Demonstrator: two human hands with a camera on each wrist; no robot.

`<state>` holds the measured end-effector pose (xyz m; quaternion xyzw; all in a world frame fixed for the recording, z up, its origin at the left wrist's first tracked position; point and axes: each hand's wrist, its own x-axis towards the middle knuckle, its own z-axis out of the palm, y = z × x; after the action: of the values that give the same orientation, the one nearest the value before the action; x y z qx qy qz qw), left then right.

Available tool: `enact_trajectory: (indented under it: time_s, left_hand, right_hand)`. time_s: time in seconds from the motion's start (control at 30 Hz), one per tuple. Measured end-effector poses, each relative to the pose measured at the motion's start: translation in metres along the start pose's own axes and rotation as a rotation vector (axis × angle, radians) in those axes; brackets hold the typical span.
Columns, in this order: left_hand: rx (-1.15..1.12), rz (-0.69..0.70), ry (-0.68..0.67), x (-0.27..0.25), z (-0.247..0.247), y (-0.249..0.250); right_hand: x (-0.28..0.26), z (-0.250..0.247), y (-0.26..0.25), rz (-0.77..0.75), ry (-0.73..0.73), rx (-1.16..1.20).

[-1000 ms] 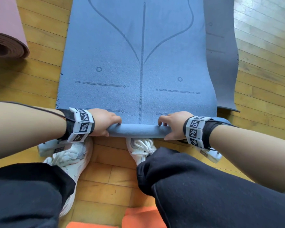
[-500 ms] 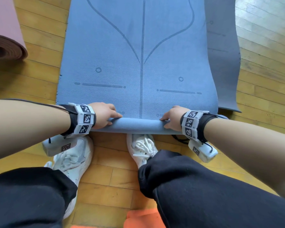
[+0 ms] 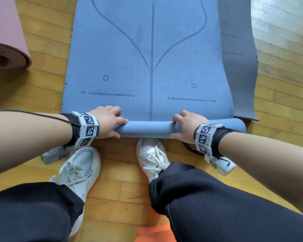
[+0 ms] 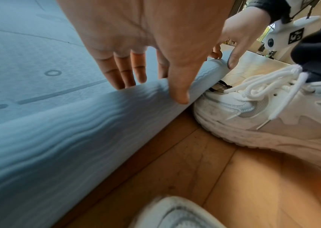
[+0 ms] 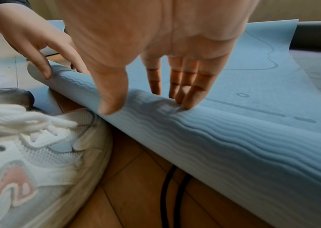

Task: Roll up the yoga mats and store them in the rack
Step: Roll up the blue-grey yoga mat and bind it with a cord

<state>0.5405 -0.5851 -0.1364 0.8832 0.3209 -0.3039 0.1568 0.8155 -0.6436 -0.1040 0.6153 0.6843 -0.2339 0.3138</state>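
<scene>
A blue yoga mat (image 3: 147, 67) lies flat on the wooden floor, running away from me. Its near end is wound into a thin roll (image 3: 147, 129) just in front of my shoes. My left hand (image 3: 110, 123) grips the roll left of centre, with the fingers over its far side and the thumb on its near side (image 4: 153, 91). My right hand (image 3: 185, 126) holds it right of centre the same way. In the right wrist view its fingertips (image 5: 183, 103) dent the roll (image 5: 234, 146). No rack is in view.
A rolled pink mat (image 3: 5, 56) lies at the far left. A grey mat (image 3: 238, 67) lies flat beside and partly under the blue one on the right. An orange mat's edge (image 3: 154, 233) shows between my legs. My white shoes (image 3: 152, 154) touch the roll; a black cord (image 3: 189, 147) trails beneath my right wrist.
The roll has moved forward over the flat mat, away from my shoes. Both hands have shifted forward with it, their fingers now reaching over its far side.
</scene>
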Motion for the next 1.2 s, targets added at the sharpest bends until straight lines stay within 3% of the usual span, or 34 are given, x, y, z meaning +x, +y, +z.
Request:
enact_trajectory:
  time_s: [0.87, 1.0, 1.2]
  left_hand:
    - [0.02, -0.192, -0.152, 0.02, -0.023, -0.004]
    - [0.055, -0.196, -0.113, 0.012, -0.018, -0.006]
    - [0.092, -0.208, -0.121, 0.007, -0.013, -0.005]
  right_hand:
    - [0.024, -0.014, 0.004, -0.055, -0.029, -0.156]
    - [0.03, -0.017, 0.004, -0.047, -0.053, -0.182]
    - [0.033, -0.022, 0.008, -0.031, 0.046, -0.074]
